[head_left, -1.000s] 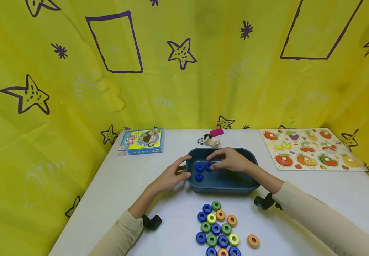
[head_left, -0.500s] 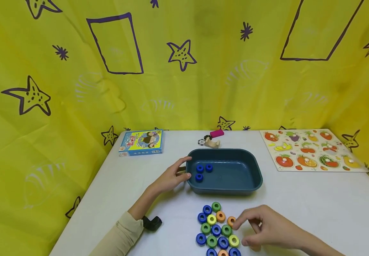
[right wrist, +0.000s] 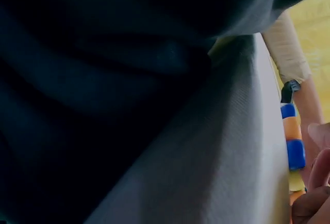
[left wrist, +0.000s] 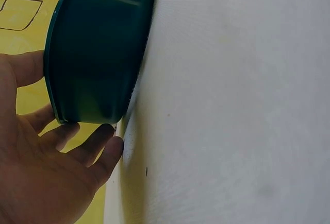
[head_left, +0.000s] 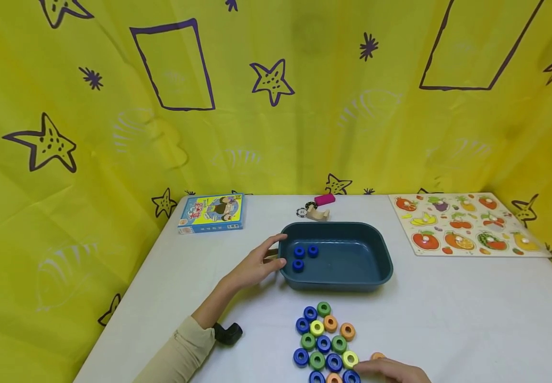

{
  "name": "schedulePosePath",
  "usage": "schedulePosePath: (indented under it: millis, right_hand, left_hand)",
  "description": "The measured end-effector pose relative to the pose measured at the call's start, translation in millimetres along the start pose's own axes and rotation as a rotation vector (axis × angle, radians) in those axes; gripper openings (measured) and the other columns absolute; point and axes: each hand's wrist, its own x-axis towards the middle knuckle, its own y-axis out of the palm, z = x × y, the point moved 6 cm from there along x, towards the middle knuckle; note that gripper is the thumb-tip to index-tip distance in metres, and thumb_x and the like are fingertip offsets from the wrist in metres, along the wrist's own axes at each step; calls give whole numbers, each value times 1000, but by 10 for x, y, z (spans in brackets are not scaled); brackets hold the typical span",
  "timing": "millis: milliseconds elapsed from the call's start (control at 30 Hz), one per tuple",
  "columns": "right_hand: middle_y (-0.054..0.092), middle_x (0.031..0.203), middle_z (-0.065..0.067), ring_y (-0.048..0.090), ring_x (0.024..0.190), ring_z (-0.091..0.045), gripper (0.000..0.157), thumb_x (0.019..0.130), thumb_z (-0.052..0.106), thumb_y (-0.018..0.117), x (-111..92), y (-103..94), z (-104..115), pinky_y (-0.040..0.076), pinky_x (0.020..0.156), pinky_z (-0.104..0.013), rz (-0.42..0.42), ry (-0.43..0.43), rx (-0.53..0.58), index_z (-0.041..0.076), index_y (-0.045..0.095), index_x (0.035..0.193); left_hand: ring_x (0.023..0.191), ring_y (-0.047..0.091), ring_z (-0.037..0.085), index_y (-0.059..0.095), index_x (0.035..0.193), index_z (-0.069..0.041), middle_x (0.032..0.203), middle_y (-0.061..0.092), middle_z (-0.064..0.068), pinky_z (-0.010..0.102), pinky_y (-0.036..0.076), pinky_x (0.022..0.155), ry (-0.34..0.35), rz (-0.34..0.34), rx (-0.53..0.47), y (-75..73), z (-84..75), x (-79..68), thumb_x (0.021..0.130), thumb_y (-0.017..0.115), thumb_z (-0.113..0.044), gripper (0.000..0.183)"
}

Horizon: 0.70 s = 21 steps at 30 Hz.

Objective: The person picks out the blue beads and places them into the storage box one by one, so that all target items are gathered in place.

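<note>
I count seventeen rings in sight on the white table [head_left: 462,308]: seven blue rings [head_left: 323,336], four green rings [head_left: 339,351], four orange rings [head_left: 347,338] and two yellow rings [head_left: 349,367], the nearest few cut off by the edge of the head view. Three more blue rings sit in the one dark teal tray [head_left: 352,263], near its left end. The tray lies just right of the left hand [head_left: 252,267], whose thumb and fingers grip that end; the left arm reaches forward, sleeve [head_left: 180,346] at the wrist. The right hand [head_left: 393,371] is low at the near edge, index finger stretched left beside a yellow ring and partly hiding an orange one. Mostly out of view, it may be holding something or nothing; I cannot tell.
</note>
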Motion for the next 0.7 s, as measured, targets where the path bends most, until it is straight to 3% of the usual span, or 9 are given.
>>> schedulePosePath:
  millis: [100, 267, 500, 567, 633, 700]
  right_hand:
    - [63, 108, 9, 55, 94, 0, 28, 90, 16, 61, 8, 33, -70, 44, 77, -14, 17, 12, 25, 17, 64, 118]
    - [62, 110, 11, 57, 96, -1, 32, 90, 13, 61, 38, 64, -100, 45, 78, -14, 16, -71, 6, 17, 63, 121]
    - [63, 108, 12, 55, 95, 3, 31, 88, 22, 65, 64, 74, -123, 44, 78, -14, -10, 23, -74, 17, 65, 119]
    - [63, 105, 12, 56, 92, 2, 31, 88, 22, 64, 51, 59, -81, 46, 75, -15, -19, 10, -90, 16, 65, 118]
    - [62, 98, 11, 55, 79, 2, 31, 87, 23, 66, 43, 22, -2, 46, 64, -15, -50, 2, -129, 14, 66, 117]
    - [60, 90, 9, 52, 64, 0, 33, 84, 28, 68, 49, -35, 101, 43, 53, -18, -112, 67, -163, 14, 67, 114]
  left_hand:
    - [130, 32, 36, 27, 146, -14, 152, 18, 9, 47, 34, 101, -2, -2, -3, -2, 1, -3, 95, 54, -18, 58]
    - [130, 33, 36, 26, 147, -14, 152, 18, 10, 47, 35, 101, 2, -4, 0, -3, 9, -1, 95, 54, -18, 58]
    - [130, 34, 35, 27, 146, -14, 152, 19, 9, 46, 35, 101, 1, -3, 4, -3, -17, 1, 95, 55, -23, 59]
    - [130, 34, 35, 27, 146, -14, 152, 19, 9, 45, 35, 101, -3, -2, 7, -3, -18, 1, 94, 55, -25, 60]
    - [130, 34, 35, 27, 147, -14, 152, 19, 9, 45, 35, 101, -3, -1, 3, -6, -6, 1, 95, 55, -24, 60]
    - [130, 34, 35, 27, 147, -14, 152, 19, 9, 46, 35, 101, 2, -3, 3, -16, 2, -3, 95, 55, -21, 59]
